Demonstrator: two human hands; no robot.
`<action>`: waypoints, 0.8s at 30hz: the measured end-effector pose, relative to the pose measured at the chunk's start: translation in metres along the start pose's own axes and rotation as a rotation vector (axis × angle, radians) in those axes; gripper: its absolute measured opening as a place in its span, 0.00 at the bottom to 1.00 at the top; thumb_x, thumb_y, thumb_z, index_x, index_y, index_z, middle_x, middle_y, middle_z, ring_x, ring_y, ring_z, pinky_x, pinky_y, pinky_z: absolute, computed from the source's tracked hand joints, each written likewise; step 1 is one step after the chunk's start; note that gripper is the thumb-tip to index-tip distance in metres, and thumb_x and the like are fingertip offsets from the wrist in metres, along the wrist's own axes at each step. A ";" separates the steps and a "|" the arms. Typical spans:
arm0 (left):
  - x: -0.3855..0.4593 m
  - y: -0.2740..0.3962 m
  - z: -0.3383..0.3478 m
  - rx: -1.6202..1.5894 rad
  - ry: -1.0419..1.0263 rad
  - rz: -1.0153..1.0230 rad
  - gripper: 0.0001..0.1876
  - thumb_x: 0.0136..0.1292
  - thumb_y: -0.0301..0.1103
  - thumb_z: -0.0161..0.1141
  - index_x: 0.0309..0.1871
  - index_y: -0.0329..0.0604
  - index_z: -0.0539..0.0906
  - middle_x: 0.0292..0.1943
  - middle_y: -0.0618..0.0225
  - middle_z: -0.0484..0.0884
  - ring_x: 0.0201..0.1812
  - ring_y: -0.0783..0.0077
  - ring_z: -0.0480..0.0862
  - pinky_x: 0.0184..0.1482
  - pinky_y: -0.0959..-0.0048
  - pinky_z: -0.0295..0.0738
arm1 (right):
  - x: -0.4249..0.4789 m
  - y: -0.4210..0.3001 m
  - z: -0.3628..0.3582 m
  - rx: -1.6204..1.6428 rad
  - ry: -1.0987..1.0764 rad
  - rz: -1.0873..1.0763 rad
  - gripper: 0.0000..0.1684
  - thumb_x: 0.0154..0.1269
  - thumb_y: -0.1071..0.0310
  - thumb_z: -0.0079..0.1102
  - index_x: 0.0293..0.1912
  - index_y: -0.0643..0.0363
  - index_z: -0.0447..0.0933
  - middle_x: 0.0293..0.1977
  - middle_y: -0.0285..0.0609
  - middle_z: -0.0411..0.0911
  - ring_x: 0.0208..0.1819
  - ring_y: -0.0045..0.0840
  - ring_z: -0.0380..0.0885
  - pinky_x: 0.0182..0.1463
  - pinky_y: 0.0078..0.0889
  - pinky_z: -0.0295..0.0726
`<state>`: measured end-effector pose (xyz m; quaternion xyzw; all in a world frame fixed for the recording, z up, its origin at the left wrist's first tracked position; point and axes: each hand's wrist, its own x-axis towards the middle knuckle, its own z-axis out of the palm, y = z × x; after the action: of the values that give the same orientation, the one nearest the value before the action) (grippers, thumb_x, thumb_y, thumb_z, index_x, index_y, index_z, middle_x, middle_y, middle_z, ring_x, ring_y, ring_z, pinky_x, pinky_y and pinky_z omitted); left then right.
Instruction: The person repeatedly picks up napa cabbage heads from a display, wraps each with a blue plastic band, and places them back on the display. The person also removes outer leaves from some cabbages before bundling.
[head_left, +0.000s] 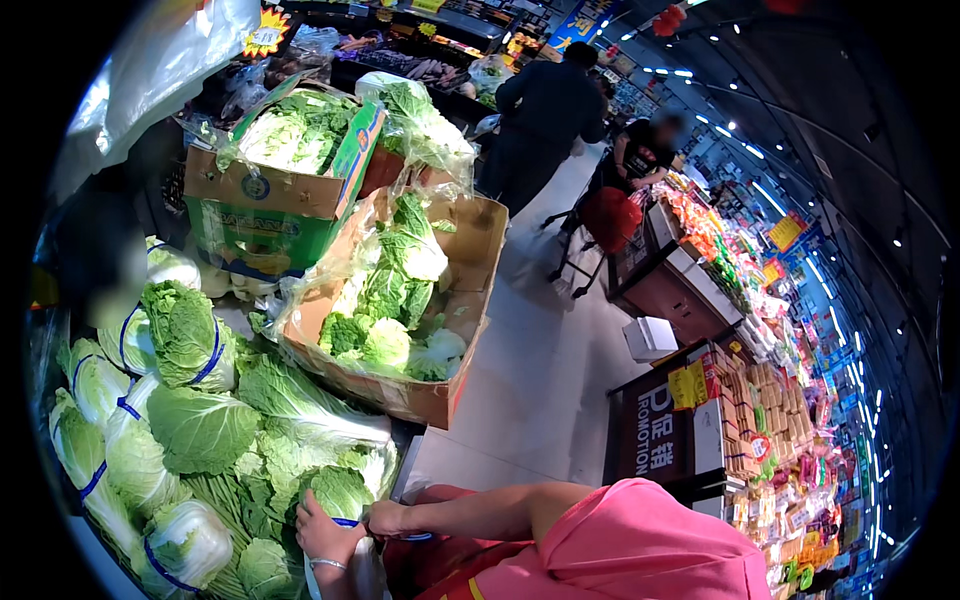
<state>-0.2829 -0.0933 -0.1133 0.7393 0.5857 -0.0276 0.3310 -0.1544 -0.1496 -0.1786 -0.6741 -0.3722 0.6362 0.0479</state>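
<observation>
A head of napa cabbage (339, 491) stands low in the view, a blue band (345, 523) around it. My left hand (324, 531), a bracelet at its wrist, holds the cabbage's side with fingers spread over the leaves. Against the opposite side, my right hand (386, 519) is closed at the band; a bit of blue shows below it. Its fingertips are partly hidden. Loose cabbage leaves (202, 427) and green stalks lie beside my hands. Further left are several banded napa cabbages (187, 337).
An open cardboard box (472, 300) holds cabbages and plastic film. Behind it stands a green banana carton (262, 225) of cabbage. A person in dark clothes (551, 112) is in the aisle; another sits near a red-seated cart (611, 217). Promotion stands (660, 427) line the right.
</observation>
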 end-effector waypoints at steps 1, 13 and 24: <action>0.000 -0.001 -0.001 0.001 0.003 0.013 0.53 0.27 0.45 0.73 0.62 0.43 0.57 0.54 0.49 0.67 0.53 0.46 0.70 0.52 0.57 0.68 | 0.009 0.013 0.004 0.089 -0.048 0.047 0.11 0.52 0.65 0.52 0.21 0.59 0.77 0.13 0.41 0.74 0.12 0.26 0.71 0.14 0.29 0.67; 0.016 -0.075 0.008 -0.631 -0.062 0.117 0.51 0.33 0.41 0.73 0.64 0.39 0.58 0.55 0.46 0.70 0.54 0.54 0.73 0.55 0.66 0.66 | -0.051 0.064 0.025 0.114 0.079 -0.043 0.09 0.54 0.63 0.56 0.28 0.60 0.77 0.21 0.41 0.77 0.21 0.26 0.77 0.25 0.29 0.75; -0.015 -0.095 -0.016 -0.306 -0.193 -0.051 0.47 0.43 0.58 0.67 0.57 0.28 0.62 0.49 0.43 0.73 0.52 0.51 0.75 0.51 0.64 0.69 | -0.025 0.004 0.057 1.116 -0.271 -0.120 0.13 0.51 0.68 0.66 0.35 0.62 0.74 0.23 0.35 0.73 0.23 0.18 0.69 0.24 0.20 0.66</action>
<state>-0.3775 -0.0884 -0.1380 0.6591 0.5670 -0.0173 0.4938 -0.2015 -0.1899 -0.1711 -0.4368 -0.0209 0.8132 0.3841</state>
